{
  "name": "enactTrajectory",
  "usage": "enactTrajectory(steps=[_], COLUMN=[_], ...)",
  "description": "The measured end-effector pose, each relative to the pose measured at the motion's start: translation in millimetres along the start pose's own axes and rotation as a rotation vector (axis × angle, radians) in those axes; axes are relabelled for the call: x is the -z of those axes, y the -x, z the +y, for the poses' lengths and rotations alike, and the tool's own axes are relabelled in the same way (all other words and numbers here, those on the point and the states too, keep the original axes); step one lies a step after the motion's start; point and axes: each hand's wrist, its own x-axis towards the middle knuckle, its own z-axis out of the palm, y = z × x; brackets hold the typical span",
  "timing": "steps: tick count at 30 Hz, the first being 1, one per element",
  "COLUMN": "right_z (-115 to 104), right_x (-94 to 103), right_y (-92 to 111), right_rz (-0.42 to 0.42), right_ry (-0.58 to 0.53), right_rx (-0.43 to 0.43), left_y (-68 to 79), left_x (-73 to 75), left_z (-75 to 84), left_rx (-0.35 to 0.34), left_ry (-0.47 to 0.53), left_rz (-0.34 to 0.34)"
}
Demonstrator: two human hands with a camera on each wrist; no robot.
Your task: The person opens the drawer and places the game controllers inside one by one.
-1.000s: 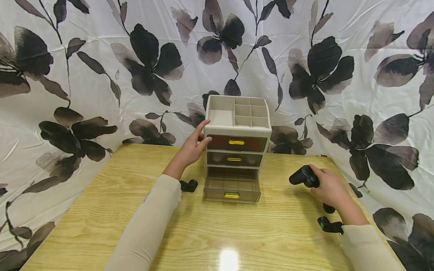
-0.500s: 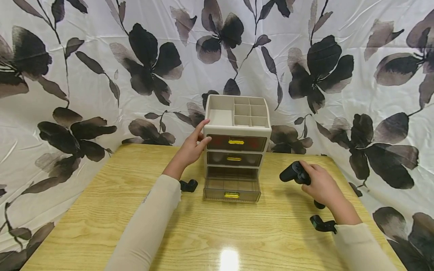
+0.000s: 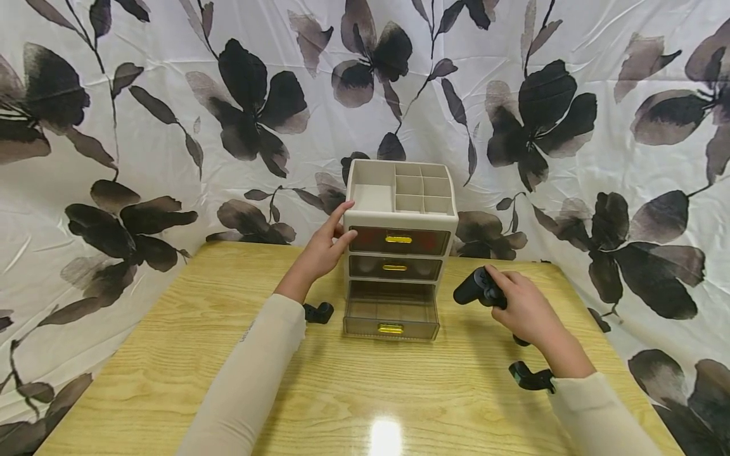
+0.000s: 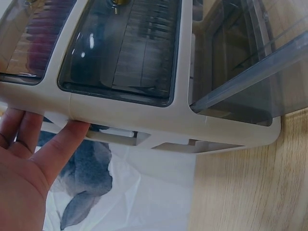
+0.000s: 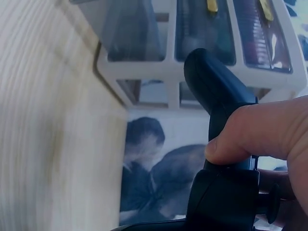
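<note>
A white drawer organizer (image 3: 401, 221) stands at the back of the table, its compartmented top tray (image 3: 373, 197) bare. Its bottom drawer (image 3: 365, 328) is pulled out and holds nothing visible, while the upper two are closed, with reddish contents dimly seen in the top one. My left hand (image 3: 320, 254) rests against the organizer's left side, fingers extended; the left wrist view shows the thumb (image 4: 60, 147) touching its frame. To the right, above the table, my right hand (image 3: 529, 309) grips a black game controller (image 3: 471, 287) between thumb and fingers. Part of the controller is hidden by the hand.
The wooden table (image 3: 365, 386) spreads out in front of the organizer. A floral cloth (image 3: 433, 120) hangs behind and beside it. Black wrist-worn devices (image 3: 530, 377) show below each wrist. The open drawer projects toward the table's front.
My right hand has moved left, toward the organizer, with the game controller held in it. My left hand and the drawers have stayed as they were.
</note>
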Motion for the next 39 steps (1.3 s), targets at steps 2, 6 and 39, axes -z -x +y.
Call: enactTrajectory(steps=[2, 6, 39], right_z=[-3, -11, -73], right_x=[-0.7, -1.0, -4.8], right_y=[-2, -6, -36], right_rz=[0.004, 0.021, 0.158], right_ry=[-0.001, 0.007, 0.041], right_rx=[0.015, 0.037, 0.243], left_y=[-0.1, -0.1, 0.2], left_x=[-0.7, -0.9, -1.6], left_z=[-0.2, 0.2, 1.8], left_rx=[-0.001, 0.003, 0.002], left_ry=[0.004, 0.008, -0.008], left_rz=[0.004, 0.006, -0.005])
